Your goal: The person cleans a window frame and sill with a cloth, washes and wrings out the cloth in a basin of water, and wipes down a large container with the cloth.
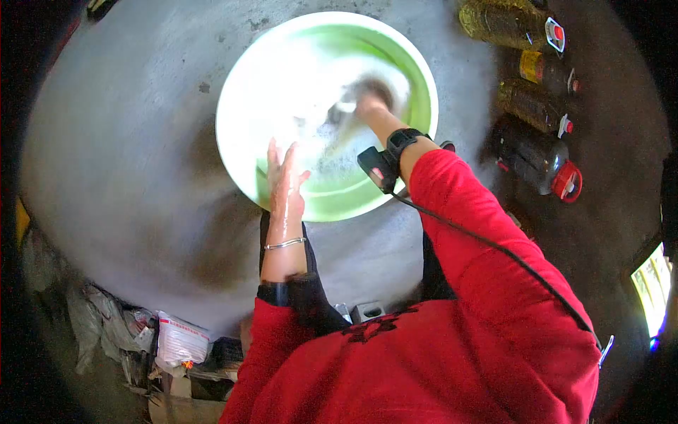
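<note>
A large pale green basin (pixel 327 205) stands on the grey floor in front of me, with whitish, foamy-looking water (pixel 282 92) inside. My left hand (pixel 286 180) is at the near left of the basin, over its rim. It looks wet, its fingers point away from me and spread apart, and nothing is in it. Inside the basin, toward the right, my right hand (pixel 372 104) is smeared by motion. A dark greyish blur lies around its fingers, and I cannot make out whether it holds anything.
Several large plastic bottles lie along the right, among them one with yellow liquid (pixel 505 25) and a dark one with a red cap (pixel 533 159). At the lower left are a white printed bag (pixel 182 340) and crumpled plastic (pixel 106 318). A cable (pixel 480 237) runs along my right sleeve.
</note>
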Tool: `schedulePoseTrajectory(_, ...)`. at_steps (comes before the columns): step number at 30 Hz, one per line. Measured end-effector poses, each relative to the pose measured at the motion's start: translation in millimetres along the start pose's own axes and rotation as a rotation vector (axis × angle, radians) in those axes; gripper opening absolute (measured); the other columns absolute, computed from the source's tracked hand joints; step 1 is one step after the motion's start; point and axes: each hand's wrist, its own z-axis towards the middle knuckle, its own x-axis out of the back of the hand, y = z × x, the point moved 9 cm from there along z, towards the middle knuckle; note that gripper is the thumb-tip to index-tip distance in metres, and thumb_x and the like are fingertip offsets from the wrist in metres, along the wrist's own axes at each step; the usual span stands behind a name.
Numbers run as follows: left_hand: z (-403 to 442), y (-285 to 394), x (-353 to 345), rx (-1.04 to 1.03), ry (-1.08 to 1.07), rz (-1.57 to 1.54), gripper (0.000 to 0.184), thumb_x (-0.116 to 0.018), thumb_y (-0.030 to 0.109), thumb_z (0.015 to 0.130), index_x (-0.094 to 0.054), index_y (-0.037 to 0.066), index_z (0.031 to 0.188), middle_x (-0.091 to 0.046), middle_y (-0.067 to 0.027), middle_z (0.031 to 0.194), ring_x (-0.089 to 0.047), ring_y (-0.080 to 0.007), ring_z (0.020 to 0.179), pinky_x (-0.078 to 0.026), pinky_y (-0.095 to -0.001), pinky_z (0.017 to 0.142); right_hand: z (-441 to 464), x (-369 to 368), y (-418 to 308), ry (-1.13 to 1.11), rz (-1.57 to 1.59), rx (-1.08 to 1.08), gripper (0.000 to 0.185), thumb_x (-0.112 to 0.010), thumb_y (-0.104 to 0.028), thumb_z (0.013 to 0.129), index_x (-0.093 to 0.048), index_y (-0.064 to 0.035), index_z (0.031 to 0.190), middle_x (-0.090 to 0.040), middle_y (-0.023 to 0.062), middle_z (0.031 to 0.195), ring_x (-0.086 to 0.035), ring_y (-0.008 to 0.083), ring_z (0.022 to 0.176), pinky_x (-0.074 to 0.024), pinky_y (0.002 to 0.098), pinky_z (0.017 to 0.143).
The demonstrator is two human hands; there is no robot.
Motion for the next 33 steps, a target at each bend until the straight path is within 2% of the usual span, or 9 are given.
schedulePoseTrajectory(2,-3.4,-10.7,-13.8,0.113,-0.005,-0.037,0.082,-0.057,0.045,0.082,-0.008,0.016,0.142,-0.023,-0.0139,0.142,-0.026,-0.0358,0.127,-0.039,-0.0588,0.086,-1.4,7.1,-6.8,0.157,-0.072,-0.009,0.045,-0.066,-0.030,0.072,-0.057,-0.0009,0.105,-0.059,0.0198,0.104,-0.059,0.0247,0.096,-0.0467,0.0381,0.084)
schedulePoseTrajectory(4,-11.4,-7.2,-22.5,0.218,-0.022,-0.205,0.081,-0.054,0.050,0.082,-0.012,0.014,0.141,-0.022,-0.0144,0.141,-0.025,-0.0360,0.127,-0.038,-0.0604,0.086,-72.7,20.7,-53.4,0.890,0.154,0.801,0.041,-0.070,-0.034,0.068,-0.060,-0.0014,0.091,-0.064,0.0140,0.080,-0.063,0.0274,0.074,-0.0500,0.0383,0.068)
schedulePoseTrajectory(6,-10.5,-8.2,-31.8,0.268,-0.174,-0.349,0.076,-0.048,0.056,0.083,-0.026,0.007,0.137,-0.033,-0.0154,0.135,-0.033,-0.0321,0.124,-0.039,-0.0553,0.090,-129.7,39.4,-95.4,-0.003,0.806,0.415,0.044,-0.065,-0.042,0.077,-0.060,-0.0069,0.104,-0.066,0.0119,0.084,-0.063,0.0201,0.081,-0.0494,0.0340,0.077)
schedulePoseTrajectory(11,-8.8,16.5,-40.2,-0.103,-0.452,-0.462,0.054,-0.039,0.041,0.091,-0.042,0.001,0.128,-0.047,-0.0127,0.127,-0.047,-0.0230,0.114,-0.036,-0.0356,0.100,-198.1,56.0,-133.7,0.012,0.807,0.631,0.041,-0.065,-0.040,0.077,-0.062,-0.0022,0.091,-0.063,0.0163,0.079,-0.062,0.0277,0.076,-0.0475,0.0374,0.073)
schedulePoseTrajectory(14,-28.3,37.5,-40.2,-0.472,-0.583,-0.244,0.051,-0.039,0.036,0.092,-0.040,0.001,0.129,-0.048,-0.0117,0.127,-0.047,-0.0223,0.114,-0.037,-0.0349,0.098,-179.8,58.1,-125.6,0.580,0.876,0.621,0.042,-0.057,-0.046,0.077,-0.064,-0.0040,0.078,-0.061,0.0207,0.070,-0.060,0.0388,0.067,-0.0480,0.0436,0.064)
schedulePoseTrajectory(18,-20.5,7.3,-21.3,-0.066,0.179,-0.356,0.037,-0.048,0.020,0.088,-0.047,-0.002,0.118,-0.054,-0.0101,0.113,-0.054,-0.0197,0.101,-0.044,-0.0319,0.088,-96.5,35.4,-66.6,0.645,0.504,0.437,0.027,-0.057,-0.031,0.079,-0.063,-0.0045,0.084,-0.059,0.0213,0.071,-0.059,0.0373,0.066,-0.0469,0.0441,0.060)
schedulePoseTrajectory(25,-19.1,43.7,12.6,-0.279,0.162,-0.339,0.042,-0.056,0.016,0.085,-0.041,0.005,0.123,-0.054,-0.0108,0.109,-0.055,-0.0227,0.100,-0.045,-0.0367,0.085,-71.6,95.0,-47.1,0.924,-0.282,0.286,0.039,-0.056,-0.034,0.077,-0.053,-0.0029,0.101,-0.051,0.0159,0.100,-0.051,0.0298,0.099,-0.0372,0.0444,0.091)
schedulePoseTrajectory(29,-11.6,27.0,10.8,-0.224,0.096,-0.323,0.043,-0.054,0.015,0.086,-0.038,0.004,0.124,-0.053,-0.0125,0.111,-0.054,-0.0254,0.102,-0.045,-0.0382,0.086,-31.3,-11.7,-75.8,-0.054,-0.407,0.234,0.058,-0.051,-0.045,0.083,-0.042,-0.0045,0.124,-0.048,0.0179,0.123,-0.044,0.0299,0.117,-0.0265,0.0414,0.104)
schedulePoseTrajectory(33,-7.6,13.4,11.0,-0.105,0.024,-0.316,0.051,-0.057,0.021,0.085,-0.034,0.003,0.127,-0.047,-0.0144,0.118,-0.049,-0.0255,0.109,-0.046,-0.0404,0.086,-40.8,3.0,-97.8,0.092,-0.249,0.335,0.058,-0.056,-0.042,0.080,-0.044,-0.0052,0.123,-0.049,0.0169,0.122,-0.044,0.0310,0.117,-0.0288,0.0411,0.102)
